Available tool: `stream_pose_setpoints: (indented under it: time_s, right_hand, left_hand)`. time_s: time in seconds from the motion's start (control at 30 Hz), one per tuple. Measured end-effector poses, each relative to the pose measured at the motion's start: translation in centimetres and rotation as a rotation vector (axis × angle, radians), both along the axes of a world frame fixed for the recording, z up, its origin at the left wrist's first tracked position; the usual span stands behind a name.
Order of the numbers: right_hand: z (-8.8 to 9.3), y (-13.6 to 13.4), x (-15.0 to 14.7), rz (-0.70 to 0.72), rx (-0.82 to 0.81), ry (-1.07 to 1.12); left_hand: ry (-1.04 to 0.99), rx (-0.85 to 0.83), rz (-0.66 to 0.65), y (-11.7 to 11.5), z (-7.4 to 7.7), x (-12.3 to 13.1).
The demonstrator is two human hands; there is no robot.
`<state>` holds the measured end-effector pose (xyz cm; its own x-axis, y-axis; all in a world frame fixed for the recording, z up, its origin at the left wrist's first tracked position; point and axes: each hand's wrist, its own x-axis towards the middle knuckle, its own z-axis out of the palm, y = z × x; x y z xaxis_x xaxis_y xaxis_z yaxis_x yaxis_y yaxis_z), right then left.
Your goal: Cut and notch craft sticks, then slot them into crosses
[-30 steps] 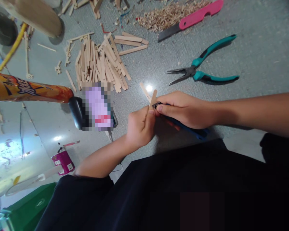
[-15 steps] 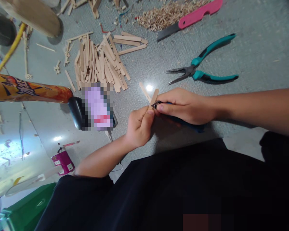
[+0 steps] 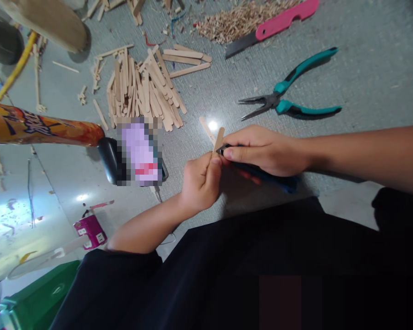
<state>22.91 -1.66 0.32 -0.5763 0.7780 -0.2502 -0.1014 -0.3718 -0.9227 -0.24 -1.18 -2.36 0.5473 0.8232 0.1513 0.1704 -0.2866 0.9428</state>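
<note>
Between the thumb and fingers of my left hand (image 3: pixel 201 183) is a wooden craft stick (image 3: pixel 219 137), its rounded end pointing up. A second stick (image 3: pixel 206 127) crosses behind it at a slant; whether the same hand holds it is unclear. My right hand (image 3: pixel 261 149) is wrapped round blue-handled pliers (image 3: pixel 285 182). Their dark metal tip is against the first stick, just above my left thumb. My fingers cover much of the jaws, so I cannot see how far they are closed.
Needle-nose pliers (image 3: pixel 270 101) with teal handles lie spread beyond my right hand. Farther off are a pink-handled saw (image 3: pixel 285 20), wood chips (image 3: pixel 227 25) and a heap of craft sticks (image 3: pixel 151 89). A phone (image 3: pixel 137 146) and an orange tube (image 3: pixel 41 126) are at left.
The held stick and the blue-handled pliers have tilted slightly, and the pliers' handle end has shifted a little to the right. Both hands stay in nearly the same place.
</note>
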Motion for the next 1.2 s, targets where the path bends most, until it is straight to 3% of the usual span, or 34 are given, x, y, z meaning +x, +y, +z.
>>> stream_pose_setpoints:
  time_s: [0.13, 0.3, 0.53, 0.8, 1.2]
  right_hand:
    - [0.2, -0.2, -0.4, -0.095, -0.029, 0.019]
    - [0.2, 0.0, -0.4, -0.104, -0.035, -0.004]
    - [-0.7, 0.0, 0.1, -0.039, 0.237, -0.171]
    - [-1.0, 0.2, 0.1, -0.02, 0.397, -0.271]
    - [-0.6, 0.5, 0.5, 0.019, 0.299, -0.199]
  left_hand:
    - [-0.021, -0.043, 0.007, -0.2, -0.5, 0.0]
    - [-0.039, -0.087, 0.018, -0.2, -0.5, 0.2]
    - [-0.056, -0.099, -0.008, 0.2, -0.3, 0.2]
    - [-0.085, -0.024, -0.06, 0.7, -0.1, 0.4]
    - [-0.082, -0.065, -0.125, 1.4, 0.0, 0.2]
